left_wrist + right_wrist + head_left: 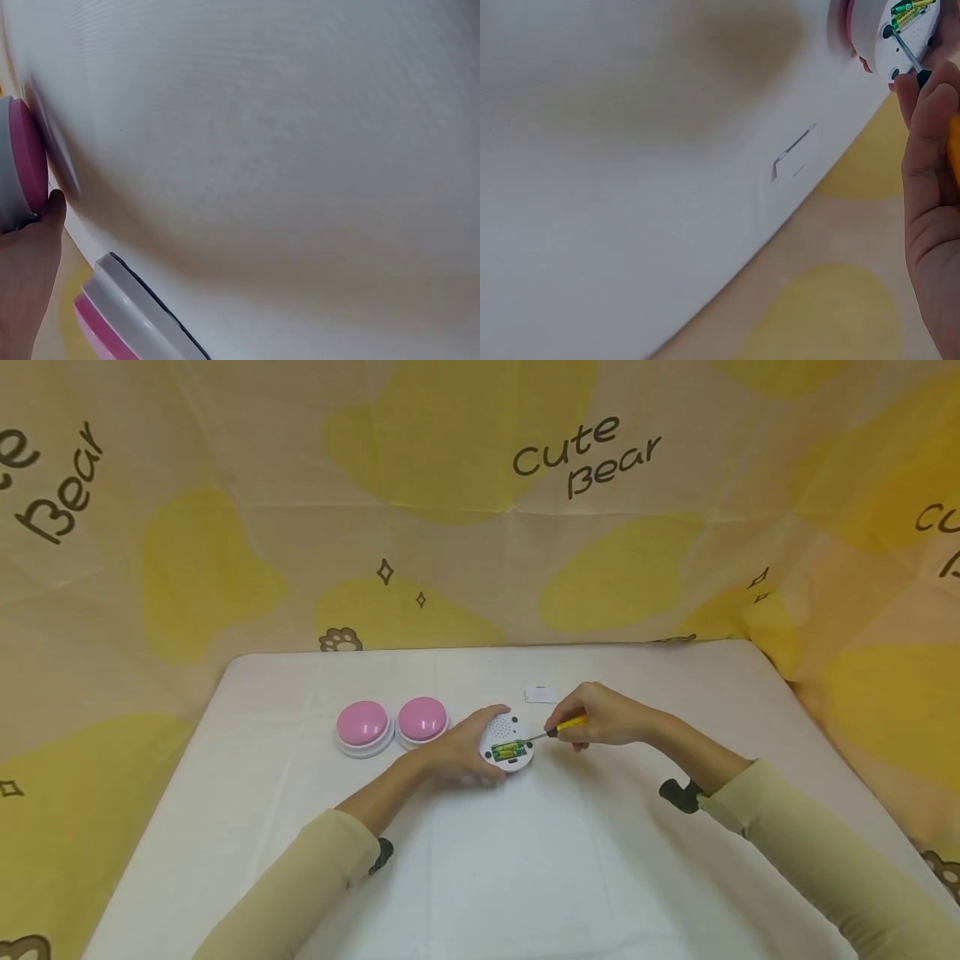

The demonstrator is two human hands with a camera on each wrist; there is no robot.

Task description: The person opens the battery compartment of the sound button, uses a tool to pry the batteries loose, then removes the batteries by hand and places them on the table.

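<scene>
My left hand (pixel 457 746) grips a round pink-and-white buzzer button (pixel 501 728) by its edge, tilted so its white underside shows in the head view. Small speaker holes and dark feet dot that underside. Green-and-yellow batteries (pixel 509 751) lie in its uncovered compartment. In my right hand (pixel 606 714) is a screwdriver (pixel 572 724) with a yellow handle, pinched near its black collar. Its thin metal shaft (pixel 907 51) reaches to the edge of the battery compartment. The left wrist view shows the held button's pink dome (pixel 28 154) facing away from its batteries.
Two more buzzer buttons, a left one (pixel 363 725) and a right one (pixel 422 718), stand dome up beside my left forearm. A small white battery cover (pixel 541 694) lies behind the held button. A yellow patterned cloth (pixel 465 552) hangs behind the white table (pixel 510 877).
</scene>
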